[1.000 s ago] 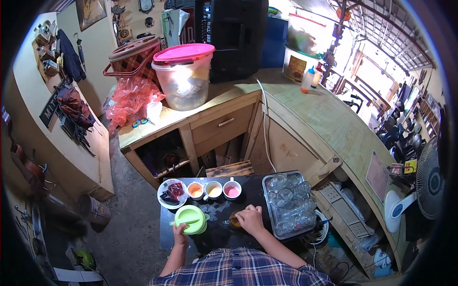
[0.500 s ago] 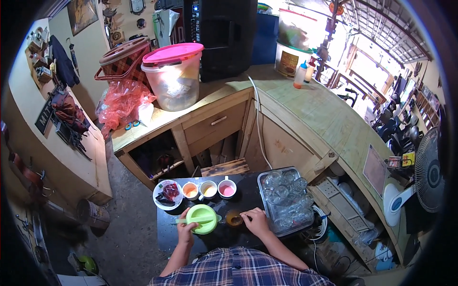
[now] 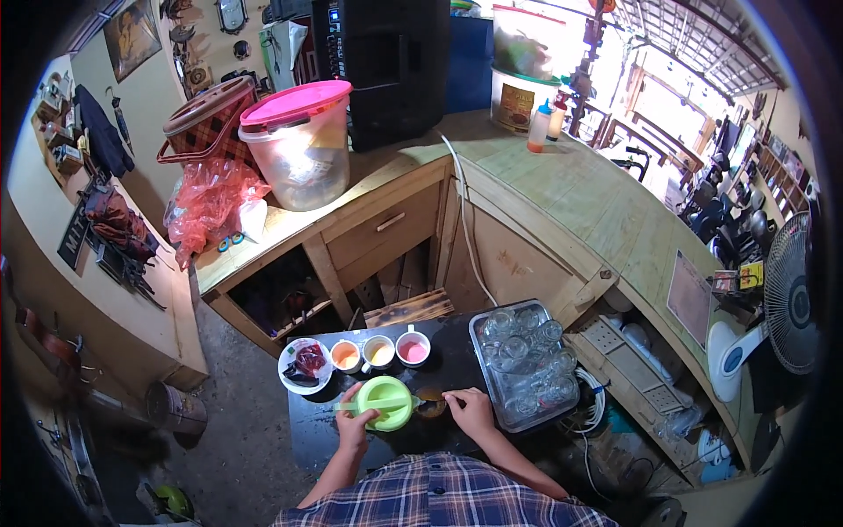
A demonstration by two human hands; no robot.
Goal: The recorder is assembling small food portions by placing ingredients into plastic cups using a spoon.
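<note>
My left hand [image 3: 354,423] is wrapped around the handle of a pitcher with a lime-green lid [image 3: 385,404], its thumb resting on the lid. The spout side points right, toward a small glass of brown liquid [image 3: 430,408] low over the black tabletop. Fingers of my right hand [image 3: 472,413] are closed at the right edge of that glass; the exact grip is too small to make out. Behind stand three white cups, holding orange [image 3: 346,355], pale yellow [image 3: 378,353] and pink [image 3: 413,350] contents. Left of them, a white bowl [image 3: 290,379] contains red and dark packets.
A clear tray [image 3: 479,347] of several upturned glasses stands right of my right hand. Beyond the black table [image 3: 307,439] is a wooden counter [image 3: 536,184] with a pink-lidded bucket [image 3: 299,158], a red plastic bag [image 3: 215,202] and two squeeze bottles. A fan [image 3: 786,294] stands far right.
The view has shifted slightly. The pitcher has moved a little right, and its spout now sits closer to the glass. Both hands keep their grip.
</note>
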